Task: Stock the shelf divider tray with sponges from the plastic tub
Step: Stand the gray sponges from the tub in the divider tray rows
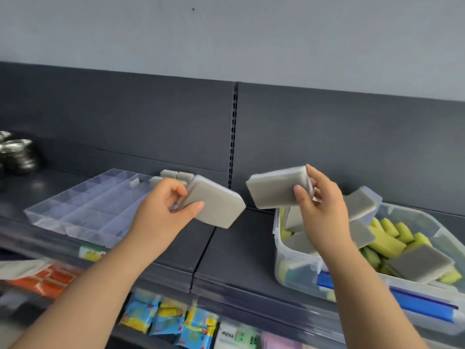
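My left hand [163,205] grips a grey sponge [219,205] in the air, just right of the clear divider tray [63,212] on the dark shelf. Three grey sponges [176,175] stand in the tray's far right corner. My right hand [319,205] holds a second grey sponge [274,188] above the left end of the clear plastic tub [297,268]. The tub holds several grey sponges [420,263] and yellow-green ones [387,238].
The tub has a blue latch handle [412,298] on its front. Stacked metal bowls [17,154] sit at the shelf's far left. Packaged goods [176,321] hang on the shelf below. A slotted upright [235,132] splits the dark back panel.
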Tool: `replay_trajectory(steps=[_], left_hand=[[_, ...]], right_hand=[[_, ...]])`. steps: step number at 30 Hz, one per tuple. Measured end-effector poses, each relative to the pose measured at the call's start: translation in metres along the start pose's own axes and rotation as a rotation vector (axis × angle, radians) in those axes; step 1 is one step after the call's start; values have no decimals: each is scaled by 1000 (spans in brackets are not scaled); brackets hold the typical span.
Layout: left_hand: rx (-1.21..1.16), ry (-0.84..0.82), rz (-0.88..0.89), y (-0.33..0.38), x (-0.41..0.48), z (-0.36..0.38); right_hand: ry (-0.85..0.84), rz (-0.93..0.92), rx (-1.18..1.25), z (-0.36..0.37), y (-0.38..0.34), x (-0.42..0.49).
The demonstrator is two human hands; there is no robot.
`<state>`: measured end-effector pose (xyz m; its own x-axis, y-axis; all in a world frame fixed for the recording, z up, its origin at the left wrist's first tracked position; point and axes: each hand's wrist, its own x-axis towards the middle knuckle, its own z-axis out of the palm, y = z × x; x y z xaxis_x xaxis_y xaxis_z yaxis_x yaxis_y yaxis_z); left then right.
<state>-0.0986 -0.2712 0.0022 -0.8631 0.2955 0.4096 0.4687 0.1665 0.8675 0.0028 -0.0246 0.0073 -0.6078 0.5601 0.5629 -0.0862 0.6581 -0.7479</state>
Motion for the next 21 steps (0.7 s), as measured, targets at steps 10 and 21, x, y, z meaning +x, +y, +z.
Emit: replay_trajectory(steps=[10, 21], left_hand=[[253, 112, -86, -56, -18, -82], [335, 91, -177, -134, 53, -136]], right_hand=[[-292, -182, -21, 108, -32, -28], [-344, -69, 39, 238, -13, 9]])
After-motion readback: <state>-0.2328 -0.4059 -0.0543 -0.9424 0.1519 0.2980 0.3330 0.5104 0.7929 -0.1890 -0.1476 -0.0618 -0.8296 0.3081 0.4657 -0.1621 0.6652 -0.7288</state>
